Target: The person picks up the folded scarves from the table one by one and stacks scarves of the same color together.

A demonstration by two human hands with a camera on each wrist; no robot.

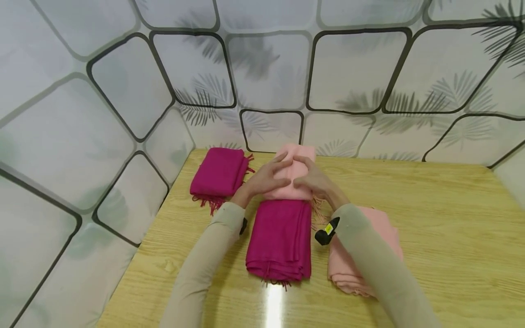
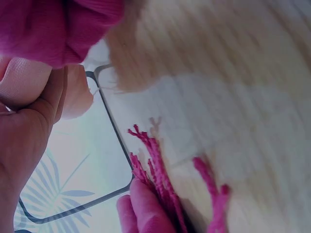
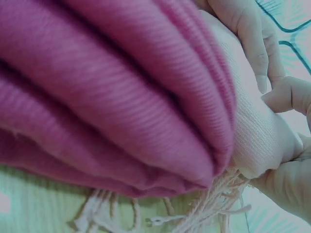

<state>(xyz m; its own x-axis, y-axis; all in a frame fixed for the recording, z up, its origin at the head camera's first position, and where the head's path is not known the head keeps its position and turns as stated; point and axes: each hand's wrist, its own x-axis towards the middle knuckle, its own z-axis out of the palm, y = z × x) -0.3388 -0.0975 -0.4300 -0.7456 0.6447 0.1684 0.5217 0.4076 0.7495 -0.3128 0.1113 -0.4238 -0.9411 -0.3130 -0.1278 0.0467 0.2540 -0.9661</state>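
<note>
Both hands rest on a folded pale pink scarf (image 1: 292, 171) at the back middle of the table. My left hand (image 1: 266, 177) lies over its left half, and my right hand (image 1: 316, 178) over its right half. On each, the fingers are spread and slightly bent, with the thumb apart and touching the cloth. In the right wrist view, the pink scarf (image 3: 262, 141) shows beneath the fingers, its fringe hanging at the near corner. Directly in front lies a folded magenta scarf (image 1: 279, 239), touching or nearly touching the pink one. The scarf's underside is hidden.
Another folded magenta scarf (image 1: 217, 173) lies at the back left, fringe toward the front and right. A second pink scarf (image 1: 383, 228) sits at the right, partly under the right sleeve (image 1: 373, 250). A patterned wall covering (image 1: 270, 132) borders the wooden table (image 1: 443, 228).
</note>
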